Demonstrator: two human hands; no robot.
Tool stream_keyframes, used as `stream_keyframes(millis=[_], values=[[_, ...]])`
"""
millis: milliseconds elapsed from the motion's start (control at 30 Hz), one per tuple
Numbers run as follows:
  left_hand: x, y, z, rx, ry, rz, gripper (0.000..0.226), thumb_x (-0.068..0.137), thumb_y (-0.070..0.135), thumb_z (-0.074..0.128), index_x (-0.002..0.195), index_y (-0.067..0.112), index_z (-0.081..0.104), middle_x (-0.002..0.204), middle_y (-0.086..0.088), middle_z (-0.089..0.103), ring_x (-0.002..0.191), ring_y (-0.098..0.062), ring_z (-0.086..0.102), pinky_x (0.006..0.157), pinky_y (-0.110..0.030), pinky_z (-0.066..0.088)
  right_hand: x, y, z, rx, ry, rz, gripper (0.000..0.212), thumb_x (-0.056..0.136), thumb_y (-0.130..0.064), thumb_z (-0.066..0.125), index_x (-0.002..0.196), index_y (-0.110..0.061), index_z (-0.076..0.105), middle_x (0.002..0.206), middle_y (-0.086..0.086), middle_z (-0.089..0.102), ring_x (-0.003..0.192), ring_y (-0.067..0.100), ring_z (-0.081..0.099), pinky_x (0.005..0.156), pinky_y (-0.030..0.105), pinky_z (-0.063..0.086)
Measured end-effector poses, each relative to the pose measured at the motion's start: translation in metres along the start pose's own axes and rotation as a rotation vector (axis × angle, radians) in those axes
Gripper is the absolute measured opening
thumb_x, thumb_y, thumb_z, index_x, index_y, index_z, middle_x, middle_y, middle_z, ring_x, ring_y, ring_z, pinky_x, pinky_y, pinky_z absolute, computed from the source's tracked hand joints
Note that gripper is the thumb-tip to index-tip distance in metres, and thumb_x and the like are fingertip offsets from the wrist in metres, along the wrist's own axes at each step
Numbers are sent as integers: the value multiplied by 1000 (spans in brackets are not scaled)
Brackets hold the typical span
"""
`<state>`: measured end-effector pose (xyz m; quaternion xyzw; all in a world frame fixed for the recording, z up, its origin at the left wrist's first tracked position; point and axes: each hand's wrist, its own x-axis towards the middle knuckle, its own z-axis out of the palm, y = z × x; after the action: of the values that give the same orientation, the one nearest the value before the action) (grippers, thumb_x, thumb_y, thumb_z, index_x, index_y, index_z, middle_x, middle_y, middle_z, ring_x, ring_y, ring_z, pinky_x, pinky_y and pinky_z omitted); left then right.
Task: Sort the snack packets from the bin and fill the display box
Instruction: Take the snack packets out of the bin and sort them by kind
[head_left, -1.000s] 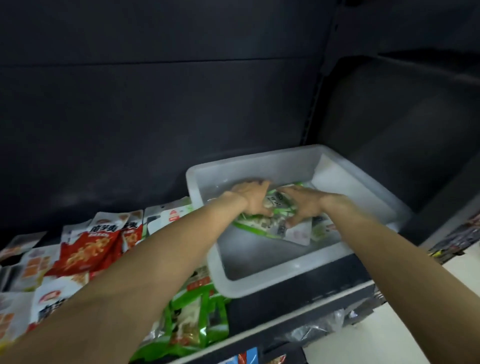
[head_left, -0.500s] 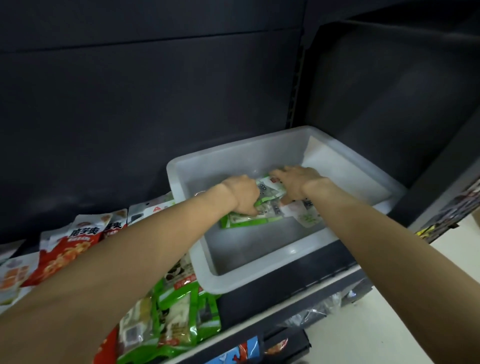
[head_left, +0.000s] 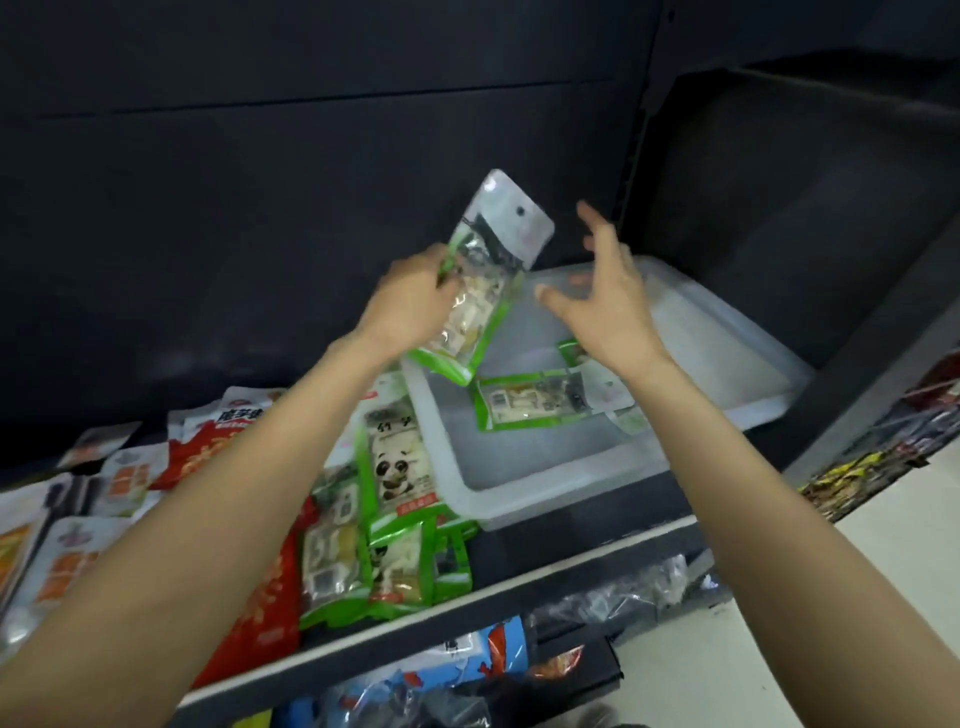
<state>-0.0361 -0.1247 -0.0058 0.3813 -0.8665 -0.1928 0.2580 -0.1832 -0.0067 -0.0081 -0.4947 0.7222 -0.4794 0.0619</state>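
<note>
My left hand (head_left: 410, 306) grips a green-edged snack packet (head_left: 485, 270) and holds it upright above the left rim of the white plastic bin (head_left: 561, 499). Beside the packet, my right hand (head_left: 602, 301) hovers over the bin with fingers spread and nothing in it. Two green packets lie inside the bin: one flat (head_left: 535, 402) near the middle, another (head_left: 574, 351) partly hidden behind my right wrist. Left of the bin, a pile of green panda packets (head_left: 397, 467) rests on the shelf.
Red packets (head_left: 208, 441) and orange-and-white packets (head_left: 67, 566) cover the shelf's left part. The dark shelf back panel (head_left: 311, 156) rises behind. Below the shelf edge (head_left: 519, 582) lie blue and clear bags (head_left: 467, 660). More goods (head_left: 883, 457) hang at the right.
Both hands were down in the bin on the green packets. My left hand has lifted one packet up and leftward, and my right hand has let go and risen, fingers spread.
</note>
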Motion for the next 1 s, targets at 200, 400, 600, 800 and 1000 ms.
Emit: stream_keyframes(millis=[200,400,600,800,1000], values=[[-73,-57,-33,-492,98,-273,21,90,4,51,103,10,65,94,-8,64,84,-19,57,75,-31,46,-56,-77,67,-243,-345,-364,52,91,-24,58,140,-15,43,141,8,45,130,23,40,103,22,24],[-135,-84,-20,-534,-101,-458,25,89,-4,47,97,13,63,106,-10,64,100,-26,61,89,-39,48,-100,-78,129,-1025,-588,-547,38,95,-22,41,129,-17,56,135,6,56,125,22,50,117,51,1],[-157,-77,-21,76,-258,-189,38,89,2,45,125,5,57,121,-18,62,114,-32,56,88,-33,46,-110,-79,131,-1261,-668,-620,43,96,-14,37,138,-8,46,142,13,47,137,26,35,118,49,-4],[-143,-92,-39,223,-25,-67,36,95,21,46,130,14,56,130,-9,57,120,-29,48,97,-38,42,-78,-85,64,-618,-448,-552,33,96,-21,44,124,-18,60,130,0,58,125,21,47,104,35,35],[-115,-66,-37,47,11,95,33,95,22,49,128,21,55,131,-1,54,121,-23,45,98,-34,37,-21,-10,17,-671,-431,-157,31,90,-13,55,119,-20,65,122,3,65,114,25,59,97,36,45]])
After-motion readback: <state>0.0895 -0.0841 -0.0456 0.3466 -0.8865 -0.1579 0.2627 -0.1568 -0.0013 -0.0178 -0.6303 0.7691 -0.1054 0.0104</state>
